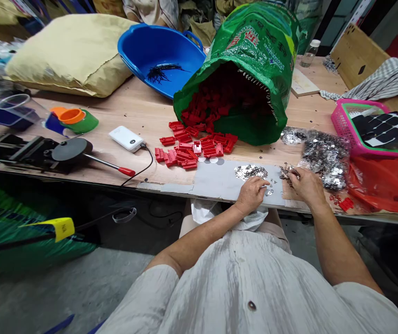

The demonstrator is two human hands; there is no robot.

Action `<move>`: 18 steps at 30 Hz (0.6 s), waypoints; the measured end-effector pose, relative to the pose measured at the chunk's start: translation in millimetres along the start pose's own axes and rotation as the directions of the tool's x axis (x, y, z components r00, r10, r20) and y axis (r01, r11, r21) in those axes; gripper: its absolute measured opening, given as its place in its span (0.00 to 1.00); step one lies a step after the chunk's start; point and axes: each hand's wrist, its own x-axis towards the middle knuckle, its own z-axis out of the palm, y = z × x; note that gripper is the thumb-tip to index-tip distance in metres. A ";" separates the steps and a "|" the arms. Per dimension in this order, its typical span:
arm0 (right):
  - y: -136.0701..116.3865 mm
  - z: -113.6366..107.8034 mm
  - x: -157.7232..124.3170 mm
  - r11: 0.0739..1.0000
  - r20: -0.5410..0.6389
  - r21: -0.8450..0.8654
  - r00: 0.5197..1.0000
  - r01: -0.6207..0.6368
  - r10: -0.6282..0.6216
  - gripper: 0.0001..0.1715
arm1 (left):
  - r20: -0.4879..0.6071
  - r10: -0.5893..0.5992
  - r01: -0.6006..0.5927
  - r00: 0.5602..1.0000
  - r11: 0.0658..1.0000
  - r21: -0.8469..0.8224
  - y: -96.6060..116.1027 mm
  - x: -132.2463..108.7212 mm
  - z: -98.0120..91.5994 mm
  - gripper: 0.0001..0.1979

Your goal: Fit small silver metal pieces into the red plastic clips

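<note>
On the grey mat (216,183) lies a patch of small flat silvery metal pieces (251,172). Just in front of that patch is my left hand (252,194), its thumb and fingers pinched together; whatever they hold is too small to make out. A few loose metal bits (270,191) lie by its fingertips. My right hand (306,184) is closed at the mat's right edge, its fingertips on a small heap of darker metal parts (284,172). Behind it sits a clear bag of metal parts (326,157).
Red plastic parts (185,150) spill from a green sack (254,41). A blue basin (164,51), a white power bank (126,138) and a hand-lever press (70,150) stand to the left. At right are a pink basket (341,125) and a red plastic bag (387,181).
</note>
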 end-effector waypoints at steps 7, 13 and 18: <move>1.9 -7.6 0.5 0.963 0.029 0.261 0.997 -0.074 0.069 0.17 | -0.006 -0.050 0.050 0.999 0.998 -0.050 1.9 1.9 -1.9 0.11; 5.4 -4.7 -9.4 0.945 0.086 0.313 0.993 -0.098 0.075 0.18 | 0.014 -0.090 0.091 0.996 0.992 -0.085 5.5 6.9 -4.5 0.17; 6.3 -0.9 -17.2 0.954 0.157 0.295 0.988 -0.042 -0.005 0.16 | 0.007 -0.057 0.057 0.998 0.996 -0.067 5.9 5.3 -3.9 0.16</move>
